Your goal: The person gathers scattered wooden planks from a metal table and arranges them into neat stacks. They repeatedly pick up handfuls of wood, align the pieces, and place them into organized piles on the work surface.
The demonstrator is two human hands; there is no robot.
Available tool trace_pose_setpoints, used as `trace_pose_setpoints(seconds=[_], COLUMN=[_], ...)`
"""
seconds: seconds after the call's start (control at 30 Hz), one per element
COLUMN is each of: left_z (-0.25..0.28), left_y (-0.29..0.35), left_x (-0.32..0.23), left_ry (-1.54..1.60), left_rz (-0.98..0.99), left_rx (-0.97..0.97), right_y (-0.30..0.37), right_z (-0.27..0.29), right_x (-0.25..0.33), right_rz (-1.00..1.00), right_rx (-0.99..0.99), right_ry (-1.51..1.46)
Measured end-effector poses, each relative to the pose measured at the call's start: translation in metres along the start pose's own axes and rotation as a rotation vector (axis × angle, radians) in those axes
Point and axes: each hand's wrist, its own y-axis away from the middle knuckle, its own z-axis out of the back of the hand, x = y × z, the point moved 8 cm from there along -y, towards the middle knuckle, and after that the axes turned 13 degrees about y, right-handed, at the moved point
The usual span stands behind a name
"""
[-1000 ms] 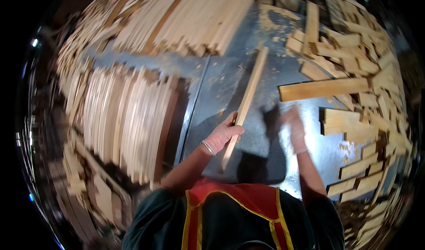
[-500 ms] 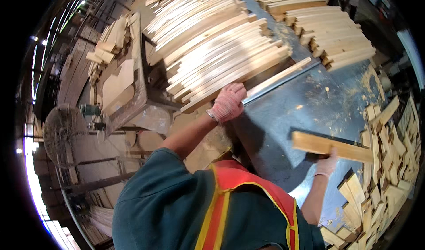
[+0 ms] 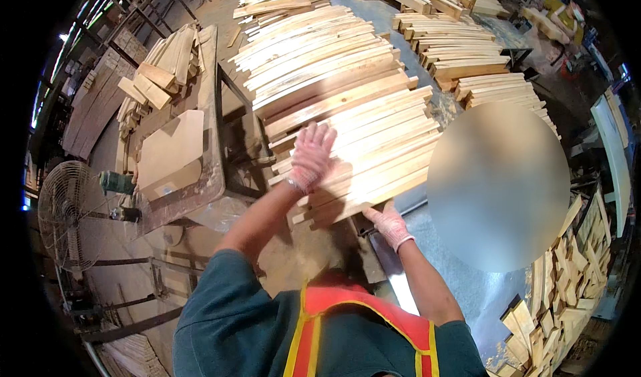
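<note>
A long row of light wooden boards stands on edge, packed side by side, in front of me. My left hand, in a pale pink knit glove, rests on the boards' upper edges toward their left ends, fingers stretched out. At the row's near face, my right hand, gloved alike, touches the nearest board with thumb and fingers apart. No loose board shows in either hand. Beneath my right hand is the edge of the grey metal table.
A round blur covers part of the table's right side. Beyond it lie another board row and a heap of offcuts. On the left are a side table with planks and a fan. Another person is far right.
My right hand has left the table's right side, where it held a board, and is now at the row's near face. My left hand has shifted left onto the boards' tops. The view has shifted.
</note>
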Motion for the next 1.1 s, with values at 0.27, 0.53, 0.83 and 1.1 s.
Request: trace_pose_setpoints(seconds=[0.27, 0.53, 0.83, 1.1], left_z=[0.046, 0.057, 0.003, -0.086], left_y=[-0.097, -0.131, -0.131, 0.078], left_x=[0.122, 0.139, -0.171, -0.622], left_ry=[-0.312, -0.206, -0.141, 0.234], left_rz=[-0.095, -0.315, -0.485, -1.280], left_rx=[-0.042, -0.264, -0.282, 0.133], right_y=[0.121, 0.271, 0.436, 0.648], right_z=[0.051, 0.058, 0.101, 0.245], right_x=[-0.079, -0.199, -0.340, -0.593], right_rz=[-0.196, -0.400, -0.500, -1.083], right_rx=[-0.038, -0.407, -0.864, -1.300], right_ry=[-0.374, -0.631, -1.099, -0.358])
